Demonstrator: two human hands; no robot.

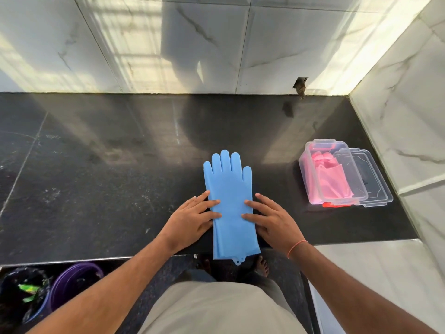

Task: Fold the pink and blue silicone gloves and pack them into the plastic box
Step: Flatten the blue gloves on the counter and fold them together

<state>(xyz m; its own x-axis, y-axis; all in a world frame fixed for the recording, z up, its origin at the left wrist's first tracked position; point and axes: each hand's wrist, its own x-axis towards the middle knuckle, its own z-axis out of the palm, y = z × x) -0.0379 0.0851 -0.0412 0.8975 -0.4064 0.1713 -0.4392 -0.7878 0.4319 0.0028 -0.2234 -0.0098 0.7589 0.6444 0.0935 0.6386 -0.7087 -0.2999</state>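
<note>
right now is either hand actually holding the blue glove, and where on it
Neither grips it. The left hand and right hand lie flat with straight fingers pressing the blue glove against the counter, one on each side edge of its wrist section.

You have one head-worn wide-angle view, looking forward and down, close over the dark counter [96,189], toward the tiled wall [168,44].

A black stone counter [96,177] bears blue gloves [228,189], plastic box [304,165] and lid [375,184].
</note>
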